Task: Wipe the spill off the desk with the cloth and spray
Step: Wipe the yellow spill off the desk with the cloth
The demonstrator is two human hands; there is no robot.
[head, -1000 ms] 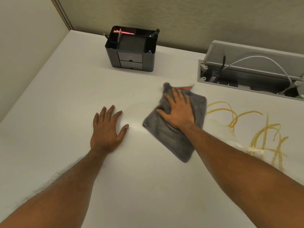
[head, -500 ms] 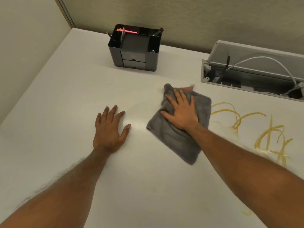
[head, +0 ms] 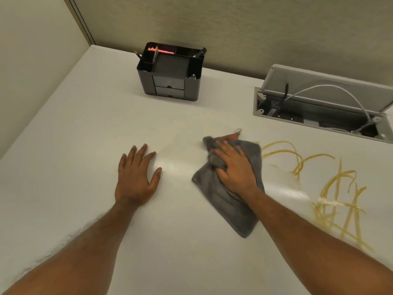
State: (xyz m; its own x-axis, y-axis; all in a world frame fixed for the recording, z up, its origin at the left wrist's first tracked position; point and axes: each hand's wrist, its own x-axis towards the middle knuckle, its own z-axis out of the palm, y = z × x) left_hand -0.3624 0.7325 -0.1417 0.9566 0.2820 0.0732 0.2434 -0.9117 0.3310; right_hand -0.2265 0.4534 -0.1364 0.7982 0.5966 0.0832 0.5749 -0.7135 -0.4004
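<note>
Cloth (head: 238,211) bunched more, axis pointing near-right; right hand (head: 236,170) pressing flat, left hand (head: 136,177) splayed.

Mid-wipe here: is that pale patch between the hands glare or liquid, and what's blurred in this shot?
Head view: the pale patch on the desk between left hand and grey cloth looks like reflected light, wetness unclear; head view: the yellow spill smears at lower right, while the right hand and black desk organizer are sharp.
</note>
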